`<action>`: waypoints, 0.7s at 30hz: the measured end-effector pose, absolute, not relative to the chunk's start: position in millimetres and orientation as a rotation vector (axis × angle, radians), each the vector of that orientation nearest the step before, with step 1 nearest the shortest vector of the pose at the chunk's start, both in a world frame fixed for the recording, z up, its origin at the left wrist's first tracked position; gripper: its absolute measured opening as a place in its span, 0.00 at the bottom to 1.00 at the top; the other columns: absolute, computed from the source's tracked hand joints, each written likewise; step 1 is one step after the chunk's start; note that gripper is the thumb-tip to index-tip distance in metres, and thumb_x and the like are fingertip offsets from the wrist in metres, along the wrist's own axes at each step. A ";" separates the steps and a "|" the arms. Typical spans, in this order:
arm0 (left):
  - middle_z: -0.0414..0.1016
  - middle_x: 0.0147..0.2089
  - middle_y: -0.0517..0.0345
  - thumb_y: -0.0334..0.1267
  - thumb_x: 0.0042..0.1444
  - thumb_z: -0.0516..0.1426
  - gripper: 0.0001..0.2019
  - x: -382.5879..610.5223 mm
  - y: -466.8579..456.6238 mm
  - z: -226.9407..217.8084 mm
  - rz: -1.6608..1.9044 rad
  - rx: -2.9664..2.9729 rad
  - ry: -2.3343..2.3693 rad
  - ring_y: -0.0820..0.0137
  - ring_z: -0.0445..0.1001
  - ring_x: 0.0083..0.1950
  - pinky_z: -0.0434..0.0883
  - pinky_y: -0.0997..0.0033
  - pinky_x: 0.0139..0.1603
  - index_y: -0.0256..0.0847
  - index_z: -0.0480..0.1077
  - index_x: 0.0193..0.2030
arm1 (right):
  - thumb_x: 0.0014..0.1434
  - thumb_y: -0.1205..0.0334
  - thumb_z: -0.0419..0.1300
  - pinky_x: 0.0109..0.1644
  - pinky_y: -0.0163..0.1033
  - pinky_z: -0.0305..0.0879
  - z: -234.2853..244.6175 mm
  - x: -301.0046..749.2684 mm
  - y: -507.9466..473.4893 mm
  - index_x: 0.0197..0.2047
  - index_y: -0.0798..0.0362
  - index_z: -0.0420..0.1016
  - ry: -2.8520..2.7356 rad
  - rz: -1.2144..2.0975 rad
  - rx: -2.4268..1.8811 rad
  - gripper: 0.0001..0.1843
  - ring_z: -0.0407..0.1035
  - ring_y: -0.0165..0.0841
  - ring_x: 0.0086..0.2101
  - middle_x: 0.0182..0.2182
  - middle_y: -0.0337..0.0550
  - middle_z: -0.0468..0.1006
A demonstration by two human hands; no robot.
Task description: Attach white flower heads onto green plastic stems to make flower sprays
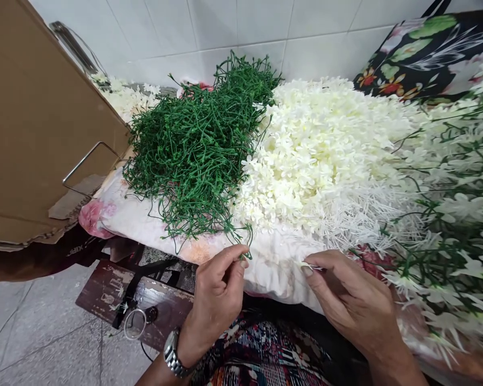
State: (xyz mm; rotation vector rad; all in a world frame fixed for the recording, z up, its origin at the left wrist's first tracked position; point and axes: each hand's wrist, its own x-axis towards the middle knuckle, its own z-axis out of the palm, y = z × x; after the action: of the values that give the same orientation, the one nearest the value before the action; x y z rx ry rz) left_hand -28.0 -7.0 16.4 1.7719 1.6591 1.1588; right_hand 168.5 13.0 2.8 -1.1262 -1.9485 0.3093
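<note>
My left hand (219, 289) pinches the end of a green plastic stem (246, 244) that trails from the pile of green stems (197, 145). My right hand (348, 295) pinches a small white flower piece (308, 264) at the near edge of the heap of white artificial blossoms (326, 155). Both hands hover over the front of the cloth-covered surface (145, 220), a few centimetres apart. A metal watch (172, 356) sits on my left wrist.
Assembled green sprays with white blossoms (454, 214) lie at the right. A cardboard box (36, 118) leans at the left with a metal wire handle (86, 161). A dark wooden board with a ring (134, 323) lies below. White tiled wall behind, floral bag (426, 53) at far right.
</note>
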 end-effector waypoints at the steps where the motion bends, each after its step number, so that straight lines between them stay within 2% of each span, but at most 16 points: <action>1: 0.73 0.27 0.59 0.25 0.55 0.52 0.09 -27.8 -7.1 17.0 1.189 1.857 1.655 0.74 0.74 0.28 0.70 0.78 0.29 0.36 0.71 0.38 | 0.58 0.72 0.55 0.32 0.32 0.66 2.5 168.4 13.0 0.36 0.53 0.67 -1.950 0.312 -1.125 0.05 0.71 0.28 0.26 0.27 0.40 0.74; 7: 0.63 0.27 0.60 0.20 0.52 0.52 0.10 -27.2 -8.6 17.9 1.294 2.168 1.685 0.74 0.65 0.27 0.63 0.76 0.24 0.38 0.70 0.35 | 0.58 0.72 0.55 0.31 0.31 0.66 4.1 168.1 12.3 0.36 0.53 0.67 -1.937 0.325 -1.135 0.05 0.70 0.28 0.26 0.27 0.39 0.74; 10: 0.61 0.32 0.58 0.19 0.50 0.53 0.13 -26.9 -11.5 18.1 1.322 2.253 1.785 0.72 0.64 0.32 0.64 0.72 0.28 0.40 0.70 0.36 | 0.58 0.72 0.55 0.31 0.32 0.66 4.4 168.3 12.7 0.35 0.52 0.67 -1.937 0.313 -1.129 0.05 0.70 0.28 0.26 0.26 0.40 0.74; 13: 0.63 0.40 0.53 0.20 0.47 0.54 0.14 -23.9 -13.8 21.2 1.294 2.423 1.887 0.64 0.65 0.41 0.66 0.61 0.39 0.41 0.71 0.36 | 0.58 0.72 0.54 0.31 0.32 0.67 3.9 168.6 13.4 0.35 0.53 0.68 -1.942 0.304 -1.126 0.05 0.70 0.28 0.26 0.26 0.40 0.75; 16: 0.68 0.45 0.49 0.21 0.45 0.56 0.13 -18.4 -13.8 25.8 1.258 2.653 1.885 0.59 0.64 0.48 0.63 0.53 0.46 0.41 0.70 0.35 | 0.58 0.71 0.55 0.30 0.32 0.67 4.0 169.0 13.8 0.35 0.53 0.68 -1.934 0.298 -1.123 0.04 0.70 0.28 0.26 0.26 0.40 0.75; 19: 0.72 0.44 0.47 0.20 0.46 0.53 0.14 -11.8 -12.1 29.5 1.304 2.628 1.626 0.60 0.67 0.49 0.66 0.54 0.49 0.39 0.68 0.38 | 0.58 0.71 0.55 0.31 0.31 0.68 4.4 169.1 13.5 0.36 0.53 0.68 -1.930 0.295 -1.110 0.04 0.71 0.28 0.26 0.26 0.40 0.75; 21: 0.73 0.40 0.49 0.18 0.49 0.51 0.14 -7.4 -10.5 31.9 1.350 2.432 1.416 0.63 0.70 0.46 0.70 0.59 0.47 0.39 0.67 0.39 | 0.58 0.71 0.55 0.31 0.31 0.68 4.4 168.9 13.0 0.36 0.53 0.68 -1.914 0.320 -1.119 0.05 0.71 0.28 0.26 0.26 0.40 0.75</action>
State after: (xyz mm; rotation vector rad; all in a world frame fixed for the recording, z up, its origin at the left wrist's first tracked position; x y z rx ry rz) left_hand -7.4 -10.5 31.9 2.4324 1.4161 1.3501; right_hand 168.9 13.0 4.4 -1.1194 -1.9138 0.3200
